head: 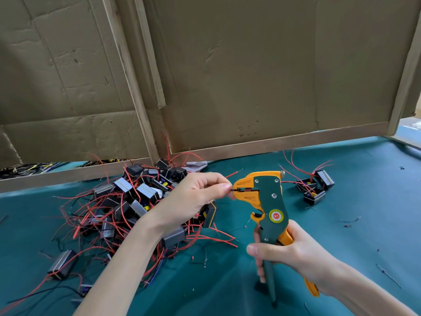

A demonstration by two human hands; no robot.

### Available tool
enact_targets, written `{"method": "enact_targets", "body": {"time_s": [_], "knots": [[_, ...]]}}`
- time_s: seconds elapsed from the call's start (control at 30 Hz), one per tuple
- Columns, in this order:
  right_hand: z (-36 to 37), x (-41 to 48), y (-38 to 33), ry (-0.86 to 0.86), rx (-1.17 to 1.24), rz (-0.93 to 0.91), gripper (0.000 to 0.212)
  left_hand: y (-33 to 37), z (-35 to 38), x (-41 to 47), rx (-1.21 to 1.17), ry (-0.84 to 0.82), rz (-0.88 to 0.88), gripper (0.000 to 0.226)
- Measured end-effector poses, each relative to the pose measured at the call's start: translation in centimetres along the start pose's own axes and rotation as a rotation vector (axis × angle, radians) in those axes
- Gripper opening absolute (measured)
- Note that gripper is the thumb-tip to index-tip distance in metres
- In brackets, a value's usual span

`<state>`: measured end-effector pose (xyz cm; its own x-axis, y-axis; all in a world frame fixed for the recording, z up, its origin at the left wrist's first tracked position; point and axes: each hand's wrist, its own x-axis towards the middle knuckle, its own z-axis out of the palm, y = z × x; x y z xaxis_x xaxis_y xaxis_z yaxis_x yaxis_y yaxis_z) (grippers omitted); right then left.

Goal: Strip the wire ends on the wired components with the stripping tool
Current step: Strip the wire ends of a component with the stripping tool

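Fingers (218, 187) of the left hand (193, 199) are closed together, thumb and forefinger pinching a thin dark wire (234, 190) right at the mouth of the stripping tool (270, 201). The wire's tip lies between the tool's orange jaws. A black component (210, 214) with a yellow band shows just below that palm; whether it hangs from the pinched wire cannot be told.

The right hand (296, 254) has its fingers (259, 249) curled round the tool's handles, gripping the green one and the orange one together. The tool stands upright above the bench (364, 224), head up and jaws pointing left toward the other hand, with the green handle's end reaching down close to the teal cover.

Behind and left of the left forearm, a pile of wired components (127, 201) lies on the bench: black and grey blocks tangled in red leads. To the right of the tool's head, well apart from the pile, a small group of components (315, 188) sits with red leads curving upward. Short wire scraps (387, 273) are scattered on the cover at the right. Along the back of the bench stand cardboard panels (250, 76) in a wooden frame (273, 142).
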<state>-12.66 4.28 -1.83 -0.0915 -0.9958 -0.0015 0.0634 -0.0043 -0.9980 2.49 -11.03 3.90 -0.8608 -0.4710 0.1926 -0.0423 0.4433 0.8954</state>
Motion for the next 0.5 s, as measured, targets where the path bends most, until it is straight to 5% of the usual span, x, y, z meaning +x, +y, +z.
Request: {"method": "enact_targets", "body": {"time_s": [0.2,0.33,0.5], "knots": [[1.2,0.4,1.8,0.273,0.073,0.144,0.049,-0.6,0.4,0.2,0.114,0.033,-0.024,0.026],[0.5,0.8,1.3,0.015,0.346,0.159,0.026,-0.4,0.3,0.5,0.22,0.188,-0.051,0.026],[-0.1,1.8,2.0,0.057,0.574,0.271,0.013,3.6,1.1,2.9,0.074,0.488,0.111,0.022]]}}
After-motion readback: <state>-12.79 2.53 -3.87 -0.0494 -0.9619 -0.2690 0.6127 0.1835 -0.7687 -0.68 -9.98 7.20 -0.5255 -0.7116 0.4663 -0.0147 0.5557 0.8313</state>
